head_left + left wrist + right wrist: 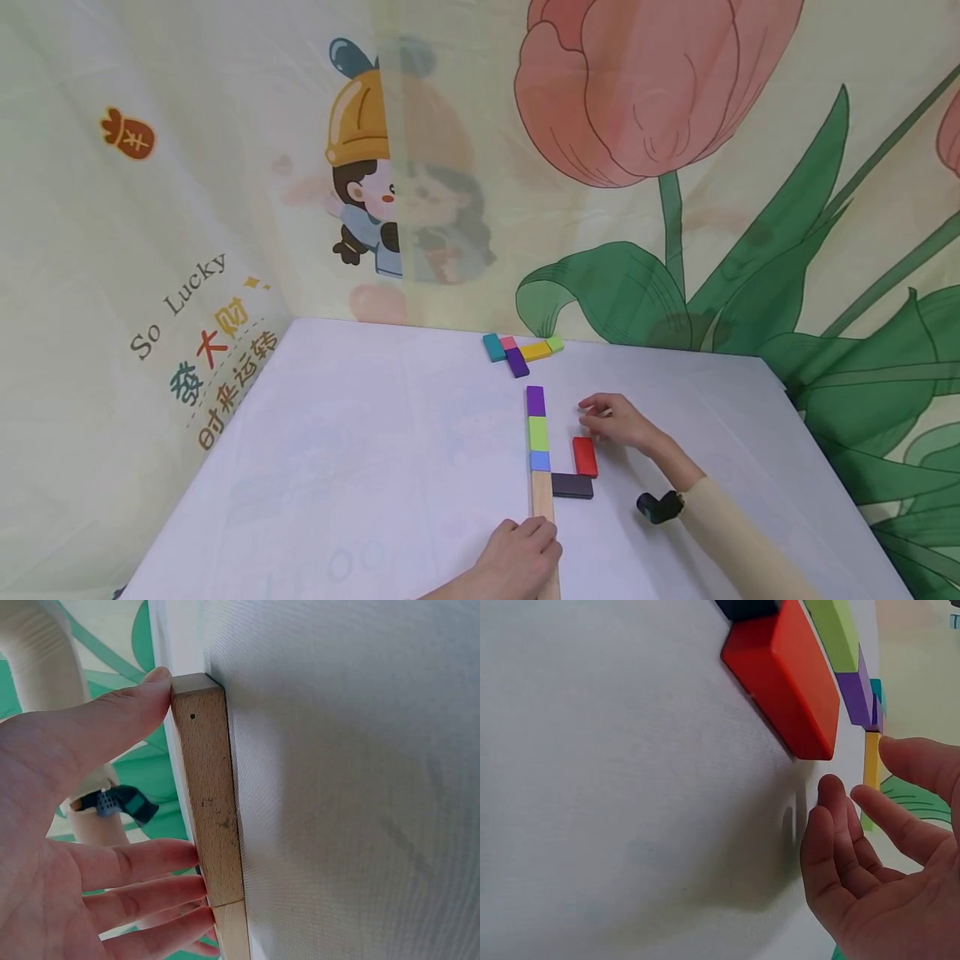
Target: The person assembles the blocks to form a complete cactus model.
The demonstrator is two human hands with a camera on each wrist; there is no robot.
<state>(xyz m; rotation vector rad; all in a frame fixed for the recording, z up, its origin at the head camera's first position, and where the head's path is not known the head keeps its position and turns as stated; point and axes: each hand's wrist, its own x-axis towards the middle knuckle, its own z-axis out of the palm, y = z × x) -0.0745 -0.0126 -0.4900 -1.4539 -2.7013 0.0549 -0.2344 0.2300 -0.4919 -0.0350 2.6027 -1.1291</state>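
Observation:
My left hand (519, 557) rests on a plain wooden block (206, 795) near the table's front, its thumb on the near end and its fingers spread along the upper edge. Beyond it, in the head view, the row continues with a blue block (539, 461), a light green block (537, 433) and a purple block (536, 401). A black block (572, 486) juts right from this row, and a red block (585, 457) extends away from its right end. Just past the red block hovers my right hand (617, 421), fingers loosely bent, holding nothing.
Toward the back edge lies a cluster: a teal block (494, 347), a pink block (508, 342), a dark purple block (517, 362), a yellow block (536, 351) and a small lime block (555, 343). A printed cloth (450, 167) hangs behind the white table (337, 433).

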